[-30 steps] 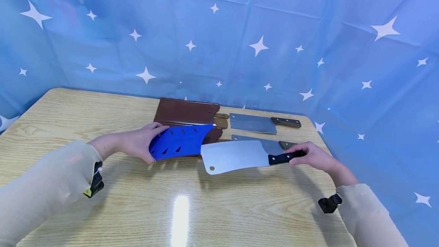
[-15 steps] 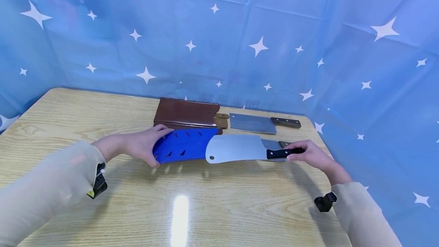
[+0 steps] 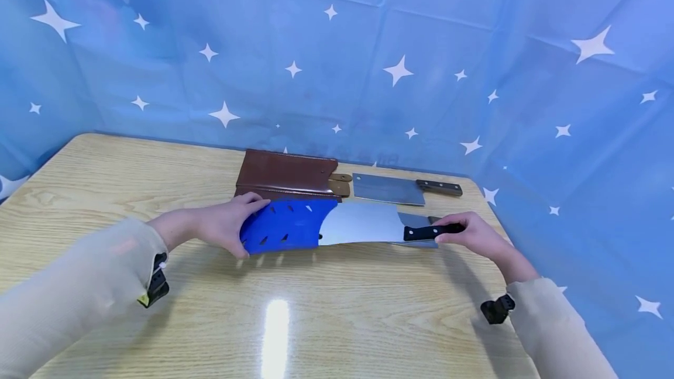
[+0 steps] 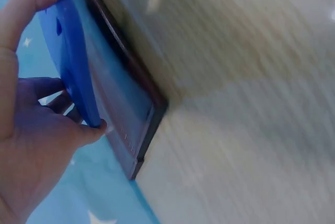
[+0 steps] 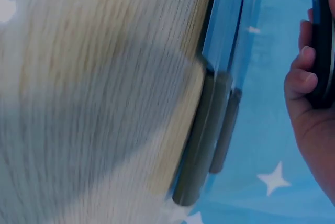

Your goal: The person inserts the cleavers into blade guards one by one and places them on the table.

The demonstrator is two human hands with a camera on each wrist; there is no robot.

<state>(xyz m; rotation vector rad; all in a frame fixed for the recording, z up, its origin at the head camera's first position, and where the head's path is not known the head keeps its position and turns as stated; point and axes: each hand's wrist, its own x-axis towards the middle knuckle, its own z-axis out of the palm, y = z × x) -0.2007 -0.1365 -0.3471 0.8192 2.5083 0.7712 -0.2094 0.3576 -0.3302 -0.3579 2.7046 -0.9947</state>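
Observation:
My left hand (image 3: 223, 222) grips the closed end of a blue slotted blade sheath (image 3: 279, 226) above the table. In the left wrist view, the thumb and fingers (image 4: 44, 130) pinch its edges. My right hand (image 3: 471, 233) holds a cleaver (image 3: 363, 222) by its black handle (image 3: 421, 233); fingers curl round the handle in the right wrist view. The front end of the cleaver's blade sits within the sheath's curved mouth, which partly covers the blade's hole. Most of the blade is still bare.
Brown leather sheaths (image 3: 286, 171) lie behind the blue sheath. A cleaver with a dark wooden handle (image 3: 389, 189) lies at the table's back right. Another cleaver (image 3: 421, 222) is partly hidden behind the held one. A starred blue cloth (image 3: 337, 92) hangs behind the table (image 3: 342, 309).
The cleaver has levelled out and moved left and up, and its front end has slid into the blue sheath. My left hand has shifted slightly right with the sheath.

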